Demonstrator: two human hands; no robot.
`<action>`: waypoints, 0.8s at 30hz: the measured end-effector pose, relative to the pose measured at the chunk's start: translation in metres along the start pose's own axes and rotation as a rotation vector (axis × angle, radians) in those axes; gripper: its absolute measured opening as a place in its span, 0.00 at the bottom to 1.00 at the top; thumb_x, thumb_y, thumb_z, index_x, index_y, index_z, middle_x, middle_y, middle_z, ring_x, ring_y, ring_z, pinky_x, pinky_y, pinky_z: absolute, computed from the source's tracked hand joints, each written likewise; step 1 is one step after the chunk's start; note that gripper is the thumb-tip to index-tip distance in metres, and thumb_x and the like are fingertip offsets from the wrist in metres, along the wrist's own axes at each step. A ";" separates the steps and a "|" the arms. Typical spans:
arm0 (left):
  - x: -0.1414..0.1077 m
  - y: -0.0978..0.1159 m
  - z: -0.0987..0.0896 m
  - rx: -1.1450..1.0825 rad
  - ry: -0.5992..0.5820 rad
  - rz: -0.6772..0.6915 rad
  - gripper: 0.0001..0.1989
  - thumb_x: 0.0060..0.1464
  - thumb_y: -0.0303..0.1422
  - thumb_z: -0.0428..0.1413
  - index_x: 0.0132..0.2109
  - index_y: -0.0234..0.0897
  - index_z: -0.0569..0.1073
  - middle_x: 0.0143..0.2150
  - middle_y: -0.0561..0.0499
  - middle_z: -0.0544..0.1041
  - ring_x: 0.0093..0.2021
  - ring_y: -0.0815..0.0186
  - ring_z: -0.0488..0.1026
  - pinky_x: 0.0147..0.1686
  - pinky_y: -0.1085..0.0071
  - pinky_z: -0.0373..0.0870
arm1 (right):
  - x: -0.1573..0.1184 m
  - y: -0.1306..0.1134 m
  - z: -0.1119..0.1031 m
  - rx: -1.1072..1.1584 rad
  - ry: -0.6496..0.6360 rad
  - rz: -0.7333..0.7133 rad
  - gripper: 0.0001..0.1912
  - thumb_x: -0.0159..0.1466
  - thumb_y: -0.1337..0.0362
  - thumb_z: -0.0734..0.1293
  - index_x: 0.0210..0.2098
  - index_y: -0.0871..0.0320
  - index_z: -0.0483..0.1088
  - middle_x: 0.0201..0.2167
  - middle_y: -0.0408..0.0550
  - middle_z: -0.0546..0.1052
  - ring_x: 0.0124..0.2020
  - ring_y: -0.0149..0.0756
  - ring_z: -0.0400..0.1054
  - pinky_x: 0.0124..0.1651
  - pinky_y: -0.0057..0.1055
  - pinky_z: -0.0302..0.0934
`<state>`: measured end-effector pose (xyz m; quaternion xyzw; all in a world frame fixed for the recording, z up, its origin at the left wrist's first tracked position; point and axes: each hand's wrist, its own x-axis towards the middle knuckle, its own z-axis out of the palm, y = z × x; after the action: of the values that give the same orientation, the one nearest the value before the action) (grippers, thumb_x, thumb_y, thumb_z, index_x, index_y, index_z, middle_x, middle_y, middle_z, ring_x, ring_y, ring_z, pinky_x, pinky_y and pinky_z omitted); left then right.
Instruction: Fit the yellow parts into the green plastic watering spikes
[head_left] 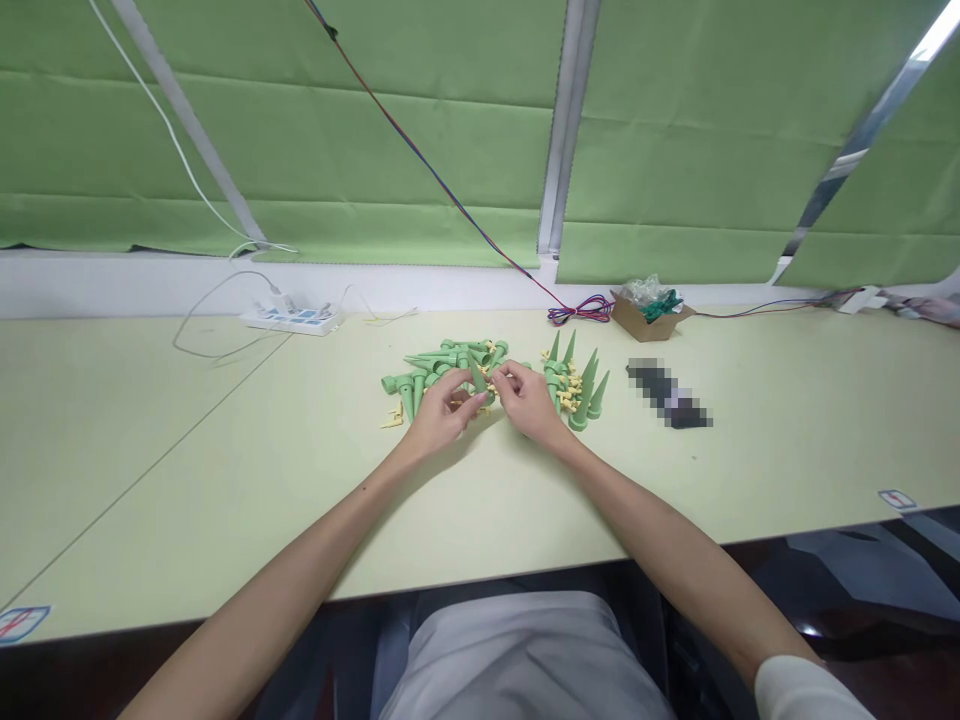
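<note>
Curling, the left hand (446, 408) holds one green plastic cone-shaped spike (478, 377). Just beside, the right hand (526, 396) pinches narrowly, its content unclear. The spike tilts, tip upward.

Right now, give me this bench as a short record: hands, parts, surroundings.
left hand: left hand holds a green, tapered plastic spike
right hand: right hand has its fingertips pinched close beside it; contents too small to tell
left group: green plastic spikes lying in a pile, small yellow plastic pieces near them
right group: green spikes with yellow fittings, several pointing up
behind: white power strip, coiled red-and-blue cable, open brown cardboard box
far right: dark object, pixelated
</note>
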<state>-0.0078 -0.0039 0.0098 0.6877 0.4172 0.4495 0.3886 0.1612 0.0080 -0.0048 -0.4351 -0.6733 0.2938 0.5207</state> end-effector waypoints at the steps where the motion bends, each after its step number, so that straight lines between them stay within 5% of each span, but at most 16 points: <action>1: 0.000 -0.001 0.001 0.008 0.016 0.023 0.14 0.56 0.45 0.64 0.40 0.39 0.75 0.34 0.51 0.69 0.26 0.67 0.69 0.24 0.71 0.62 | 0.000 0.000 0.000 0.000 0.001 0.000 0.17 0.68 0.49 0.61 0.29 0.53 0.62 0.17 0.36 0.56 0.20 0.31 0.48 0.26 0.31 0.43; 13: 0.000 -0.004 0.000 0.216 0.096 0.189 0.07 0.59 0.37 0.61 0.39 0.39 0.80 0.50 0.44 0.73 0.31 0.67 0.67 0.31 0.68 0.68 | 0.001 0.003 0.001 0.001 0.021 0.012 0.16 0.68 0.51 0.61 0.29 0.54 0.64 0.17 0.37 0.59 0.20 0.31 0.51 0.27 0.30 0.46; 24: 0.002 -0.007 0.002 0.216 0.018 0.167 0.22 0.62 0.51 0.56 0.52 0.40 0.72 0.51 0.43 0.74 0.32 0.65 0.73 0.30 0.68 0.70 | 0.003 0.004 0.001 -0.013 0.078 0.000 0.16 0.68 0.51 0.60 0.29 0.54 0.64 0.17 0.36 0.58 0.21 0.30 0.50 0.27 0.29 0.47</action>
<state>-0.0074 0.0001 0.0034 0.7538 0.4080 0.4388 0.2698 0.1611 0.0126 -0.0075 -0.4495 -0.6546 0.2720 0.5436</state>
